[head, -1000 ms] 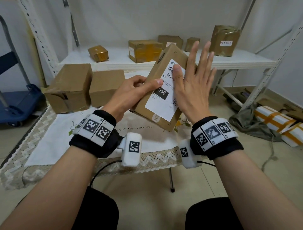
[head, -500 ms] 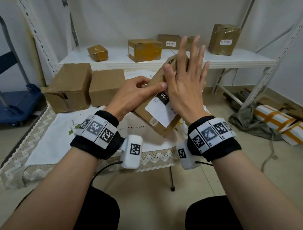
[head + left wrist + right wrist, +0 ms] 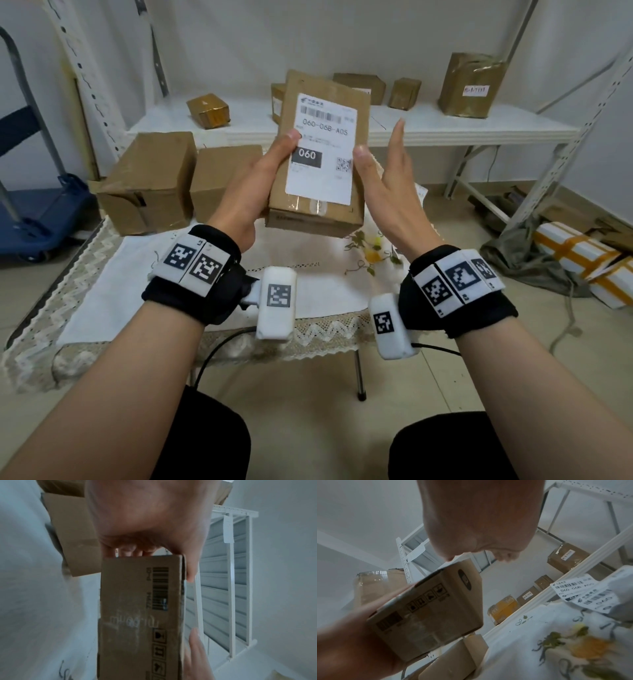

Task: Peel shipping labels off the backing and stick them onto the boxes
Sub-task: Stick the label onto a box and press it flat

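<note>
Right hand [image 3: 390, 178] has come off the shipping label [image 3: 322, 147]; a second ago its palm was flat on it, smoothing. Now fingers straight and spread, holding nothing, thumb tip just at the box's 3 o'clock edge. Left hand [image 3: 267, 181] grips the box [image 3: 359, 102] from 9 o'clock, thumb on the label, box held up above the counter [image 3: 113, 274]. Label looks fully stuck, flat, no lifted corner that I can see. This box reads as done. More labels [image 3: 583, 592] lie on the counter. Two plain boxes [image 3: 191, 174] at 10 o'clock look unlabelled.
</note>
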The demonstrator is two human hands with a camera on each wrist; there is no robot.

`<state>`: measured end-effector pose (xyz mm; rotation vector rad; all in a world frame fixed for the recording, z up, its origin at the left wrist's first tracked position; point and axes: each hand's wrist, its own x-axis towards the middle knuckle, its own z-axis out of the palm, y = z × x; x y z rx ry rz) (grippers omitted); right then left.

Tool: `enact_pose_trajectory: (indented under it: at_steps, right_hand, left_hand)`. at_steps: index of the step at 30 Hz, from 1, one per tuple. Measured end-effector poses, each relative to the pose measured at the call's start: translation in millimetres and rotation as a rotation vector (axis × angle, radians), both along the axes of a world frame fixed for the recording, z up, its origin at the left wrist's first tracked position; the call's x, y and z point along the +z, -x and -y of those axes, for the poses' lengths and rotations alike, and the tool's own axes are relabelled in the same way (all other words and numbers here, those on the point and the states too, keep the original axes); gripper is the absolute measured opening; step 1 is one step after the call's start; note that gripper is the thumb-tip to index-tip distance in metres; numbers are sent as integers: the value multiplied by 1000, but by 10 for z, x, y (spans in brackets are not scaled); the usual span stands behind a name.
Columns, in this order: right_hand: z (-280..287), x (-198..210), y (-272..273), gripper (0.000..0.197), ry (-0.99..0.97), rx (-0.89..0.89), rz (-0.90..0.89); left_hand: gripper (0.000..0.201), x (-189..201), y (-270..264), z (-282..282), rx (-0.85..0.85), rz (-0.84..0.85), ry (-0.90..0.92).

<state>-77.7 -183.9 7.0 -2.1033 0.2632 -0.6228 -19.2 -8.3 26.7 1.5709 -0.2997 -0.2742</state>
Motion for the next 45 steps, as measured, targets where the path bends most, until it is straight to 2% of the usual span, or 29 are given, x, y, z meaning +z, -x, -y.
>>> enact_pose_trajectory:
  at_steps: [3, 8, 13, 16, 21, 26, 30, 32, 37, 41, 45]
  right_hand:
    - [-20, 3, 10, 81, -156, 78, -90]
    - [-76, 47, 51, 63, -228, 138, -240]
    - [-87, 60, 100, 46, -385, 203, -298]
    - [-48, 10, 33, 49, -512, 188, -277]
    - [-18, -51, -129, 71, -679, 169, -192]
    - [0, -68, -223, 51, -787, 132, -148]
    - [-29, -29, -290, 22, -848, 115, -154]
    - [-58, -15, -335, 14, -871, 104, -159]
    - [-80, -36, -479, 19, -883, 71, -144]
    - [-55, -91, -602, 36, -918, 19, -109]
    - [-34, -140, -683, 39, -932, -21, -111]
  left_hand:
    - [43, 0, -5, -11, 10, -39, 52]
    - [49, -57, -49, -14, 21, -122, 65]
    - [52, -72, -98, 17, -26, -167, 46]
    - [51, -101, -141, 44, -73, -153, 43]
    - [51, -150, -201, 112, -110, -132, 15]
    - [42, -190, -269, 165, -55, -138, -79]
    - [43, -177, -324, 180, -13, -130, -135]
    - [42, -160, -349, 185, -16, -122, -146]
    - [45, -153, -395, 196, -22, -104, -173]
    - [28, -138, -373, 227, -78, -81, -181]
    - [19, -148, -349, 255, -104, -78, -165]
